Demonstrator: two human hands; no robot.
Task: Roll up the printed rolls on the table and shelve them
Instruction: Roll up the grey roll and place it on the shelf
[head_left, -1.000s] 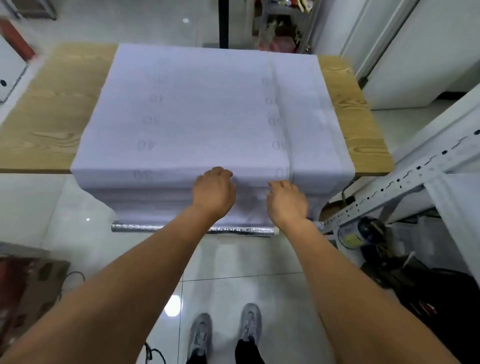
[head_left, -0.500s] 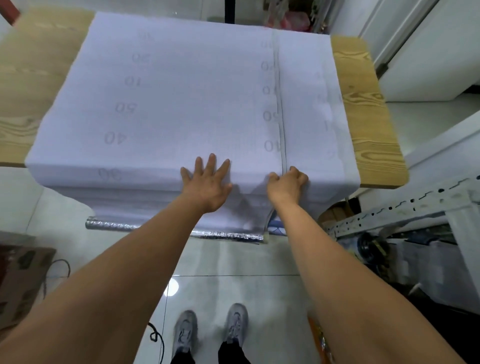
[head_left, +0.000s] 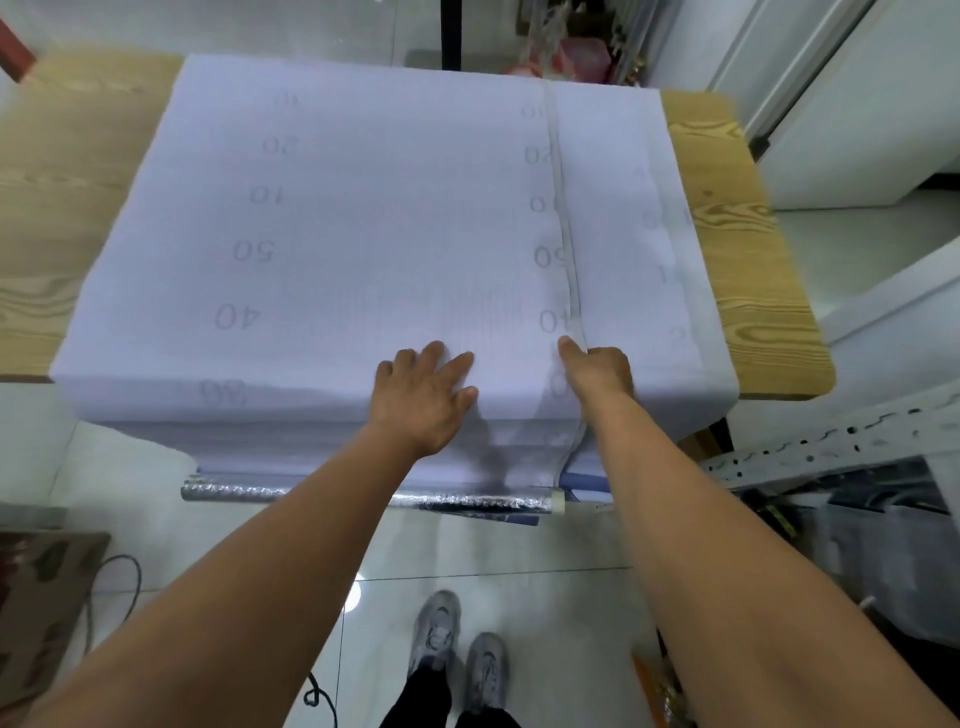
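The printed sheet (head_left: 389, 234) lies flat over most of the tabletop (head_left: 753, 270), filling the middle of the frame. It is thin, pale lilac-white and matte, with faint grey numbers in columns that read mirrored through the material. Its near end folds over the tabletop's front edge and hangs in soft stacked layers down to a silver tube (head_left: 322, 492) with a crinkled, foil-like skin, lying crosswise below centre. A raised seam (head_left: 558, 197) runs from the far edge toward the viewer; right of it a narrower strip (head_left: 623, 234) of the same material covers the rest, also draped over the front.

The left hand (head_left: 423, 397) lies palm-down on the sheet at the front fold, fingers straight and spread. The right hand (head_left: 597, 371) sits on the seam just beside it, knuckles up and fingers curled, apparently pinching the sheet's raised edge; a dark wrinkle falls in the hanging part between the two wrists.

The tabletop is light wood with bold grain, bare at the left and right. Below are glossy white floor tiles (head_left: 519, 545), grey sneakers (head_left: 457, 644) at bottom centre, a perforated metal rail (head_left: 831, 447) at right, and a brown cardboard box (head_left: 41, 597) with a dark cable (head_left: 136, 571) at lower left.
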